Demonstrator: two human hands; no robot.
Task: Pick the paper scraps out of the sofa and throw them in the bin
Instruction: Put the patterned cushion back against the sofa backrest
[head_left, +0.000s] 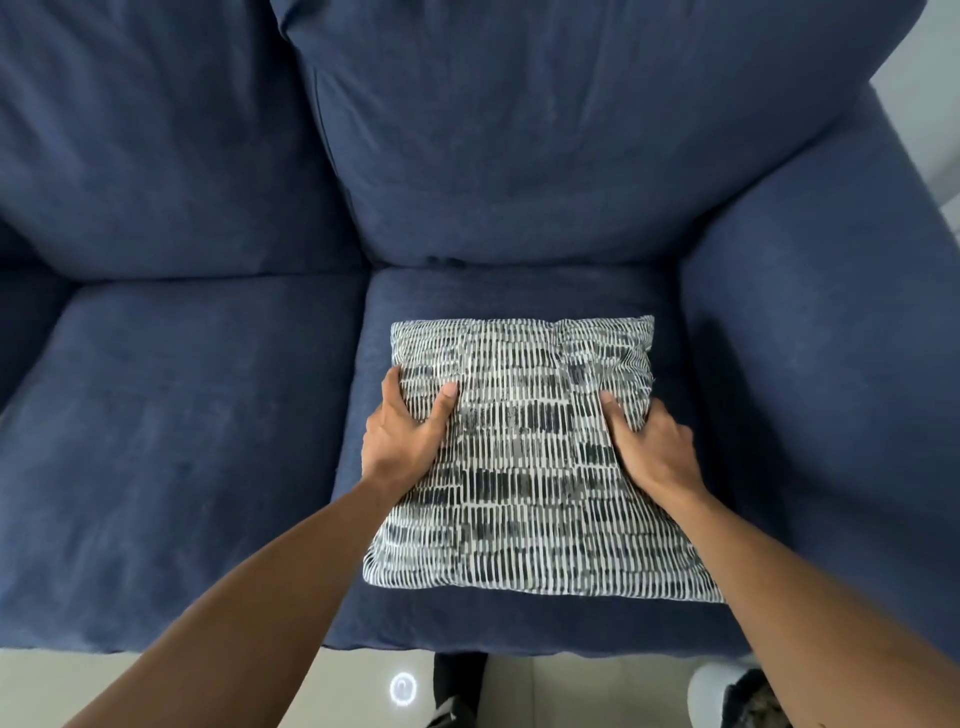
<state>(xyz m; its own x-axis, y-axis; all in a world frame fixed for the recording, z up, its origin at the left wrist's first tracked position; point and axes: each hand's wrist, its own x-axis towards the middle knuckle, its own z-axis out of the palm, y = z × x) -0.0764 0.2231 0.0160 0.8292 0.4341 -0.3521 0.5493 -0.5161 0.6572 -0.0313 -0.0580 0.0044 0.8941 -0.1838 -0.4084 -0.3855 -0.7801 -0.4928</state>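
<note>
A square throw pillow (524, 467) with a black-and-white dashed pattern lies flat on the right seat cushion (519, 293) of a dark blue sofa. My left hand (402, 431) grips the pillow's left edge, thumb on top. My right hand (652, 447) grips its right edge the same way. No paper scraps show anywhere on the sofa, and whatever lies beneath the pillow is hidden. No bin is clearly in view.
The left seat cushion (171, 441) and two back cushions (545, 130) fill the view. The sofa's right armrest (831, 389) rises beside the pillow. Pale floor tiles (561, 691) run along the bottom, with a white rounded object (711, 686) at lower right.
</note>
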